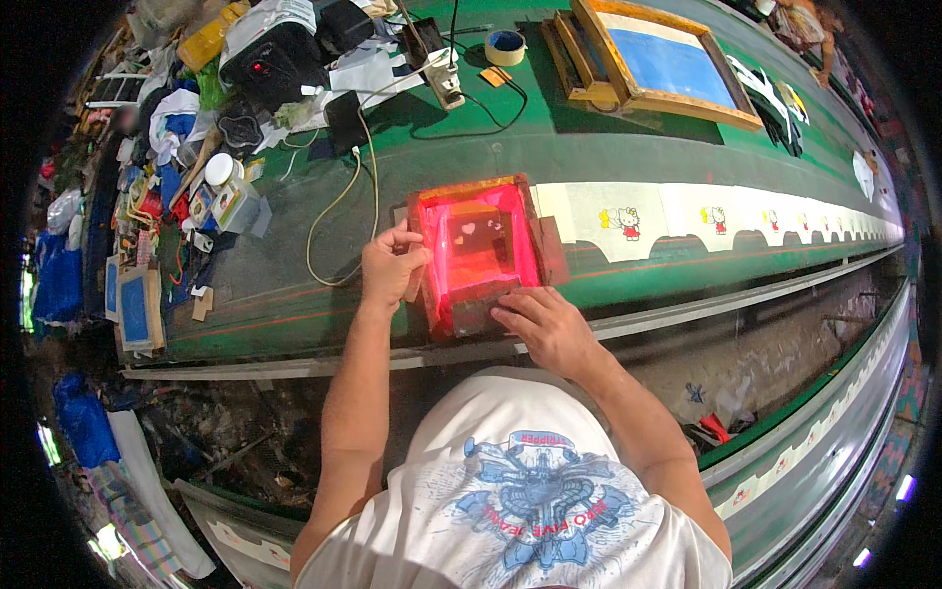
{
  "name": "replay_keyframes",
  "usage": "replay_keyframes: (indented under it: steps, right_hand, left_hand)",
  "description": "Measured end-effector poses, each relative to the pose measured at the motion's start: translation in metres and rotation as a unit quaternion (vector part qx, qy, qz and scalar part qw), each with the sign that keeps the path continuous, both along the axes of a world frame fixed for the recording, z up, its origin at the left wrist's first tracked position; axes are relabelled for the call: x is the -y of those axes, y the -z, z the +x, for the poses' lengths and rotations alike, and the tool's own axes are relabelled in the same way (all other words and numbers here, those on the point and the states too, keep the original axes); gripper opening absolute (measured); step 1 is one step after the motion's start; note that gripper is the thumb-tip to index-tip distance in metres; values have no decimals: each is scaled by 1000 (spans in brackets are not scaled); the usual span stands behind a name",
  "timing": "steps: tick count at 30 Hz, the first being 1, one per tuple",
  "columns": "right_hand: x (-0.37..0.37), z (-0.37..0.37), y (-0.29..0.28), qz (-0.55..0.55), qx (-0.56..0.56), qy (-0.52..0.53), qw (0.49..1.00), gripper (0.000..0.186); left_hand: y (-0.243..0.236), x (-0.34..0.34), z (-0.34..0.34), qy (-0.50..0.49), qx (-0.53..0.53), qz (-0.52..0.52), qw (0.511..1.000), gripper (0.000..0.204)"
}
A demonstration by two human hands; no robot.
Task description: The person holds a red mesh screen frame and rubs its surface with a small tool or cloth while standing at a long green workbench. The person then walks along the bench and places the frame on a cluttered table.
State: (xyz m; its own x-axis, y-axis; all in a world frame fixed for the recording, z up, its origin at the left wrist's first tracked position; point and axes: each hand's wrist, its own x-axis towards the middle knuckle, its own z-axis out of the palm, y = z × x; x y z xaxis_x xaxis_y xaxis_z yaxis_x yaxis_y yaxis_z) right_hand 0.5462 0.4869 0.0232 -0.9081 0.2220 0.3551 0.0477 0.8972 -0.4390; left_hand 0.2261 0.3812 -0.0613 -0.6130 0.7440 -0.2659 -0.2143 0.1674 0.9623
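Note:
A small wooden screen printing frame (475, 184), stained red and bright pink inside, lies on the green table in front of me. Small pale shapes show through its mesh. At its left side, my left hand (391, 265) is closed, thumb and fingers pinching by the edge. My right hand (549, 329) has its fingers curled over the near right corner. A strip of cream fabric pieces (628, 196), printed with small cartoon cats in red, runs from the frame's right side along the table.
Larger wooden frames (677, 64) with blue mesh and a tape roll (504, 47) are at the back. A cable (312, 240) loops left of the frame, near a black power adapter (344, 123). Clutter with a white-lidded jar (224, 172) fills the left end. A metal rail (687, 312) edges the table.

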Motion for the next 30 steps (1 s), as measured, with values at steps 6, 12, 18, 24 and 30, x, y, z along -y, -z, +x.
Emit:
replay_keyframes:
  steps: [6, 12, 18, 24, 30]
  right_hand:
    - [-7, -17, -8, -10, -27, 18, 999, 52]
    - [-9, -20, -3, 9, -28, -8, 1000, 48]
    - [-9, -26, 6, 90, 8, -37, 995, 37]
    - [-21, -34, -23, 124, 134, -70, 981, 33]
    - [-72, -68, -40, 60, 189, -72, 977, 40]
  left_hand:
    - [-5, -1, 3, -16, 28, 35, 999, 25]
    - [-3, -1, 1, -20, 16, 34, 999, 25]
    - [-14, -1, 7, -16, 12, 46, 999, 28]
    - [-3, 0, 3, -20, -24, 22, 999, 26]
    - [-10, -2, 8, -10, -45, 8, 999, 26]
